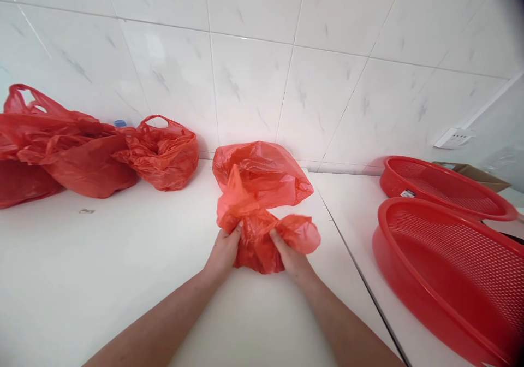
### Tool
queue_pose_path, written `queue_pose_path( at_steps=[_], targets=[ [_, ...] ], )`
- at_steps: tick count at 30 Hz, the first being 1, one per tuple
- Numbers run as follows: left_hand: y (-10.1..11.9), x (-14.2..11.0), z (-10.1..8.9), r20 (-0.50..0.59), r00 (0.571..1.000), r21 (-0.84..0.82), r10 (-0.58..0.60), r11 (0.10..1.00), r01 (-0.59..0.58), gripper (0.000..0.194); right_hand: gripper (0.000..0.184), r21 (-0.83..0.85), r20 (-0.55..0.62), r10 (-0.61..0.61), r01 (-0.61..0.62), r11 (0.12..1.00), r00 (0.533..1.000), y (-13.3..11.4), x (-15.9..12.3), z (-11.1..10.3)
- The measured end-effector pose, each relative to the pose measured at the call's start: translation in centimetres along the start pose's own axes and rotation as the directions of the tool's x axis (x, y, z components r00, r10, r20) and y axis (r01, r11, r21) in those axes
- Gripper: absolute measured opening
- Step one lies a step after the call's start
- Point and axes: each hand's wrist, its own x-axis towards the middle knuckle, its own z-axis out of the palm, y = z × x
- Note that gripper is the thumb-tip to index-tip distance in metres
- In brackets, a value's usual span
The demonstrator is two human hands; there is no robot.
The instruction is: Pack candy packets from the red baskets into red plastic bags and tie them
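Observation:
Both hands grip a crumpled red plastic bag (pixel 260 247) above the white table. My left hand (pixel 227 247) pinches its left side, the thumb on the near face and the other fingers hidden behind the plastic. On the opposite side, my right hand (pixel 289 252) holds it the same way, thumb showing. The bag's upper corners flare out left and right above the hands. Just behind it, another red plastic bag (pixel 282 165) lies puffed out against the tiled wall. What is inside either bag, if anything, I cannot make out.
Several filled red bags (pixel 94 165) stand at the left, with a smaller tied one (pixel 172 154) beside them. Two red plastic baskets (pixel 393 258) sit at the right, near a cardboard box (pixel 483 177). A seam (pixel 352 258) runs between the tabletops. A small ring-like item (pixel 86 211) lies at left.

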Motion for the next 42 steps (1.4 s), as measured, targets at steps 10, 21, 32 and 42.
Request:
queue_pose_path(
  at_steps=[10, 21, 32, 42],
  targets=[
    [0.6, 0.1, -1.5, 0.343, 0.935, -0.289, -0.087, 0.938, 0.193, 0.047, 0.038, 0.391, 0.068, 0.058, -0.081, 0.917, 0.996, -3.2, 0.4, -2.4],
    [1.2, 0.5, -1.5, 0.127, 0.973, -0.377, -0.191, 0.899, 0.225, 0.027, 0.038, 0.374, 0.084, 0.1, -0.124, 0.919, 0.991, -3.0, 1.1, -3.6],
    [1.5, 1.3, -2.4, 0.155, 0.974, -0.431, -0.164, 0.876, 0.215, 0.034, 0.05, -0.233, -0.383, -0.426, 0.361, 0.903, 0.82, -3.8, 1.7, -6.2],
    [1.4, 1.3, -2.2, 0.019, 0.995, -0.406, -0.099, 0.909, 0.098, 0.024, 0.022, -0.717, -0.036, -0.578, 0.382, 0.584, 0.815, -4.4, 0.5, -4.2]
  ],
)
